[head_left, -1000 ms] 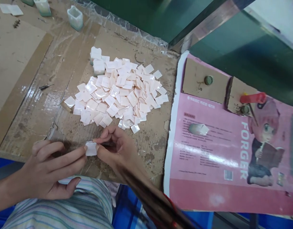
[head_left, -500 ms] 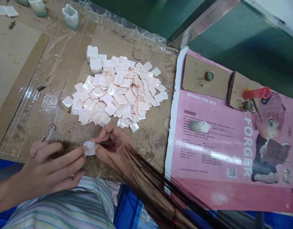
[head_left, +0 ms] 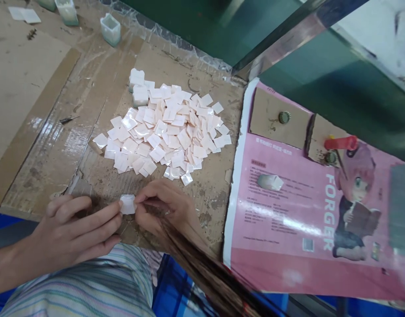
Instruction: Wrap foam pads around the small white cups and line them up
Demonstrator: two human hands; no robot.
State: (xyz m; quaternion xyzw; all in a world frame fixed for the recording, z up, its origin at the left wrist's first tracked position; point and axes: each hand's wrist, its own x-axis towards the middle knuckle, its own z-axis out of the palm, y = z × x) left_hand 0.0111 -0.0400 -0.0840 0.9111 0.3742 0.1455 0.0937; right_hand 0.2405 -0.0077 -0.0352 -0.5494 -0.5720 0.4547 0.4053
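White little block [head_left: 127, 204] sits low on the brown cardboard table [head_left: 50, 145], pinched between both hands. Left hand [head_left: 73, 233] grips it from the 9 o'clock side with its fingertips, and right hand [head_left: 163, 207] grips it from the 3 o'clock side. Toward 12 o'clock from the block lies a big pile of shiny white squares [head_left: 166, 130]. At 3 o'clock lies a pink poster [head_left: 288, 220].

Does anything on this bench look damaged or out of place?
Yes: the brown cardboard table cover is torn and stained near the loose heap of glossy white square pieces, and one white piece lies stray on the pink poster.
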